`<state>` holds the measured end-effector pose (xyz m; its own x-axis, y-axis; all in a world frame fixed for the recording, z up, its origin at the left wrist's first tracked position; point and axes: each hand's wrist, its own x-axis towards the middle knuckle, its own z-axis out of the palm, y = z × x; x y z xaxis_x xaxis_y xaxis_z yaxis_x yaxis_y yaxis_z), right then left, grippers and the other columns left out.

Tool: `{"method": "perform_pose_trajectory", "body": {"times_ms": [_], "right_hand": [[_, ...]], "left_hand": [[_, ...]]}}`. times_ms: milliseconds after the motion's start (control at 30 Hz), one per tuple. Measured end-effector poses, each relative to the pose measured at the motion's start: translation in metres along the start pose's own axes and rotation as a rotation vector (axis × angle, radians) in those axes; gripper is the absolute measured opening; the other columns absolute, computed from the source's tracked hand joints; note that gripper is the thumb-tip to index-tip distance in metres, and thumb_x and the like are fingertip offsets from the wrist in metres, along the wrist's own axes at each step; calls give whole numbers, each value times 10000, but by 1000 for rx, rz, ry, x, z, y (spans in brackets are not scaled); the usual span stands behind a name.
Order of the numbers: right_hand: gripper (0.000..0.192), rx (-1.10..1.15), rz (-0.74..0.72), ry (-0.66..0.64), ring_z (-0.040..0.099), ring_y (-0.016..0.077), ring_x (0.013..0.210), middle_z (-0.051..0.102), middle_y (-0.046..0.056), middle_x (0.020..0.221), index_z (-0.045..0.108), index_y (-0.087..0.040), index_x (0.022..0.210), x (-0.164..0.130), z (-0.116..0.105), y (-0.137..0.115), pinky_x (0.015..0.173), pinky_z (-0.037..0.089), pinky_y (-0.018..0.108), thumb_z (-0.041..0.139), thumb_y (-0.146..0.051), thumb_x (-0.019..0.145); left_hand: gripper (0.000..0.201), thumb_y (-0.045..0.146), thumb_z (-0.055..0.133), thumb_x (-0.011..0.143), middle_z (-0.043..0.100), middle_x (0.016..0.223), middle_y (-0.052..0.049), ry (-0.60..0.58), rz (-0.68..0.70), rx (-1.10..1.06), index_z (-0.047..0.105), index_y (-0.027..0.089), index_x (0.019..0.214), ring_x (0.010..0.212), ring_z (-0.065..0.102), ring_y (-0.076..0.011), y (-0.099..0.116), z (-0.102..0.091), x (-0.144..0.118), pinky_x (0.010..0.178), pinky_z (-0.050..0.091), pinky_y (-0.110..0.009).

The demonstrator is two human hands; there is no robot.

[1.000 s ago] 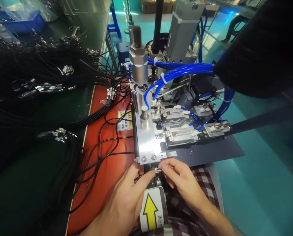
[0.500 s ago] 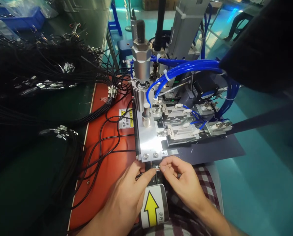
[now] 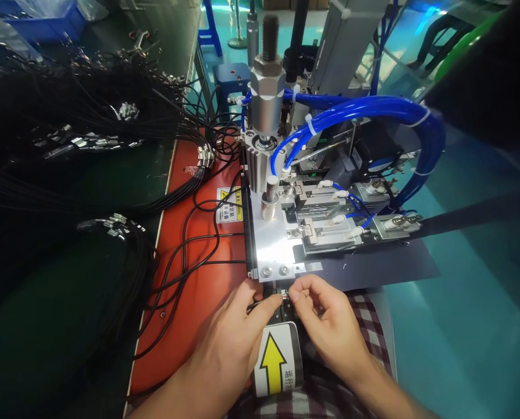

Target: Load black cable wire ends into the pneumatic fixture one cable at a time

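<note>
Bottom centre of frame: both hands are meeting at the front edge of the machine. The left hand (image 3: 234,343) is pinching a thin black cable (image 3: 256,304) between thumb and forefinger, feeding it rightward. The right hand (image 3: 330,326) is closing its fingertips narrowly on the cable's stripped end (image 3: 283,297), where tiny coloured wire tips and a metal glint are showing, just under the silver plate (image 3: 271,247).

Judgement: the cable is looking light, limp and springy; the exposed end is looking fragile, so the grip belongs on the jacket just behind it.

Below the hands, a white label with a yellow arrow (image 3: 274,362) is pointing up-frame; the Chinese characters beside it are too small to read. Mid-frame left, a yellow warning sticker (image 3: 228,205) is sitting on the orange mat (image 3: 190,302), text unreadable.

Further up: blue air hoses (image 3: 364,110) are looping over the pneumatic cylinder (image 3: 266,99). Upper left: bundled black cables (image 3: 68,134) with metal plugs are lying heaped.
</note>
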<state>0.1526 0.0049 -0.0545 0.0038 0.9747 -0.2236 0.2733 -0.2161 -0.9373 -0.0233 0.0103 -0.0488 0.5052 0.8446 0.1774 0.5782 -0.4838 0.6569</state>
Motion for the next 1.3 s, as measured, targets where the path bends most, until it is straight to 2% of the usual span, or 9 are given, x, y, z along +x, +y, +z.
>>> {"method": "perform_pose_trajectory", "body": {"times_ms": [100, 333, 533, 633, 767, 933, 1000, 1167, 1300], "right_hand": [[205, 69, 78, -34, 414, 112, 561, 458, -43, 635, 533, -194, 785, -1, 1, 0, 510, 350, 231, 492, -342, 921], [205, 22, 75, -61, 412, 109, 559, 454, -46, 639, 521, -201, 790, -3, -2, 1, 507, 350, 225, 468, -336, 934], [128, -256, -173, -37, 508, 144, 660, 540, -4, 736, 519, -200, 829, -1, -6, -2, 604, 381, 260, 441, -220, 930], [119, -284, -227, -60, 520, 143, 659, 558, 2, 750, 523, -196, 844, -1, -8, -6, 609, 382, 261, 435, -190, 925], [161, -177, -141, -88, 483, 135, 608, 525, -9, 690, 520, -197, 787, 2, -10, -8, 556, 374, 247, 447, -234, 927], [217, 164, 131, -124, 425, 102, 506, 451, -49, 627, 528, -192, 843, 5, -12, 1, 471, 342, 222, 456, -374, 937], [275, 276, 193, -118, 405, 85, 458, 430, -65, 604, 539, -186, 858, 5, -13, 3, 448, 325, 215, 479, -448, 915], [354, 400, 198, -212, 405, 66, 451, 478, -56, 623, 518, -181, 750, 4, -10, 2, 464, 336, 213, 517, -511, 878], [308, 378, 171, -203, 423, 74, 489, 482, -47, 659, 516, -181, 762, 4, -6, 5, 475, 341, 212, 530, -464, 882]], "left_hand": [[425, -3, 401, 862, 477, 1005, -76, 8, 9, 2, 543, 203, 1206, 844, 536, -168, -1, 1, -1, 689, 507, -263], [455, -13, 404, 859, 481, 1041, -83, -7, 4, -8, 519, 215, 1234, 916, 548, -185, -2, 0, -4, 733, 512, -277], [445, 5, 401, 865, 494, 1037, -79, 18, 12, 19, 530, 223, 1231, 882, 556, -173, -2, 2, -3, 709, 515, -259], [448, 2, 405, 864, 497, 1046, -79, 32, 19, 18, 531, 226, 1231, 883, 561, -170, -2, 2, -2, 714, 515, -256], [438, 10, 409, 869, 492, 1053, -80, 26, 13, -3, 533, 222, 1232, 887, 566, -169, -3, 3, -2, 720, 517, -256], [380, 32, 412, 888, 503, 1049, -87, 54, 35, 9, 561, 200, 1194, 877, 574, -165, -3, 4, 0, 706, 517, -242], [352, 46, 406, 898, 510, 1029, -85, 77, 45, 19, 575, 191, 1170, 843, 577, -156, -2, 3, 1, 688, 514, -232], [350, 56, 408, 903, 500, 994, -75, 64, 44, 27, 578, 198, 1174, 832, 573, -150, 0, 1, 1, 680, 509, -226], [371, 27, 412, 891, 486, 998, -74, 63, 48, 27, 567, 196, 1182, 848, 565, -150, -2, 1, 0, 694, 504, -230]]}}
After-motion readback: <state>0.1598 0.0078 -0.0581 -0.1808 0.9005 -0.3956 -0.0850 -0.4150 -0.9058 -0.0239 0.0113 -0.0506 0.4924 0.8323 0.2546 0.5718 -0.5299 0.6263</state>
